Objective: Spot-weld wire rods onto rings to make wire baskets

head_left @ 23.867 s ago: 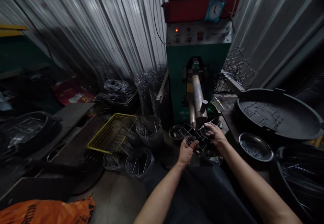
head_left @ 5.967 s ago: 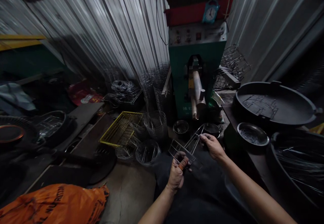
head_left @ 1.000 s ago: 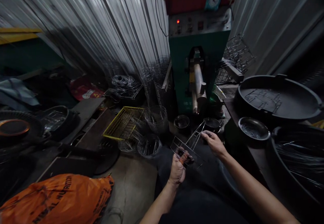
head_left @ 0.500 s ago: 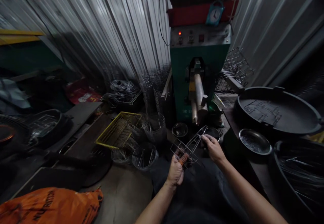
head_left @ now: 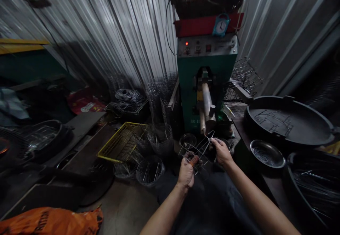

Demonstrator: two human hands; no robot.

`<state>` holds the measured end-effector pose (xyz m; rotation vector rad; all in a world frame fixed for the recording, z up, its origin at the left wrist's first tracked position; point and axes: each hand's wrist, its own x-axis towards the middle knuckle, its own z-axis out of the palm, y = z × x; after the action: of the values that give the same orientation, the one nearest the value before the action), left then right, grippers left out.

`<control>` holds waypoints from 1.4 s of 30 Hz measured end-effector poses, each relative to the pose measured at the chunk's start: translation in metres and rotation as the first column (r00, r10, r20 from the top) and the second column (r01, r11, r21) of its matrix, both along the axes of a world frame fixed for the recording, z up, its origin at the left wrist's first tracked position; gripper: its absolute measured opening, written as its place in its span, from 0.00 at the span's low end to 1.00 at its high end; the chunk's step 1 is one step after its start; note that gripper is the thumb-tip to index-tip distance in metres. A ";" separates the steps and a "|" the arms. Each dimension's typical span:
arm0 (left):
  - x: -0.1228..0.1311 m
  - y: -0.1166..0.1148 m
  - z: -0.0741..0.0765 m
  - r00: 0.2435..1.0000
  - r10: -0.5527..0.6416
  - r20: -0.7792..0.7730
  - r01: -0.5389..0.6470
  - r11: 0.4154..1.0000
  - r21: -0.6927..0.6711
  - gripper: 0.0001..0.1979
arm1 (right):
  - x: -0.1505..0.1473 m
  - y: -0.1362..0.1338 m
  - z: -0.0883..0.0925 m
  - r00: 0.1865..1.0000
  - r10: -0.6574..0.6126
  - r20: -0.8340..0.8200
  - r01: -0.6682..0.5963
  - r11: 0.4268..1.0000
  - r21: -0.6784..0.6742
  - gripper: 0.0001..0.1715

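Note:
My left hand (head_left: 186, 171) is closed around the near part of a wire frame (head_left: 204, 150), with orange wrapping on a finger. The frame is made of thin crossed metal rods and tilts up toward the machine. My right hand (head_left: 221, 151) pinches a thin wire (head_left: 208, 138) at the frame's far end; whether it is a separate piece I cannot tell. That end lies just under the electrode tip (head_left: 204, 130) of a green spot welder (head_left: 191, 82), where a small orange glow shows. Whether wire and tip touch is unclear.
Left of my hands stand wire-mesh cylinders (head_left: 160, 139) and a yellow wire basket (head_left: 117, 144). To the right, a round black pan (head_left: 305, 121) holds wire parts, beside a metal bowl (head_left: 267, 153) of small pieces and a dark tub (head_left: 292, 185) of rods. An orange sack (head_left: 53, 220) lies at lower left.
The frame's far end has come up close under the electrode tip, and an orange glow shows there. My right hand has shifted slightly left; the view has tilted upward.

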<state>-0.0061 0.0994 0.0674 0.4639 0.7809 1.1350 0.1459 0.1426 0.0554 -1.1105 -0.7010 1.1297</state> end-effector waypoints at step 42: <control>-0.010 -0.019 -0.020 1.000 0.017 -0.024 -0.014 0.996 0.086 0.19 | 0.001 -0.096 -0.015 0.613 0.257 0.747 -0.341 0.939 -0.044 0.13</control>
<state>-0.0161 0.0802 0.0477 0.5456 0.7600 1.1827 0.1472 0.0466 0.0402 -1.4076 -1.6389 0.8579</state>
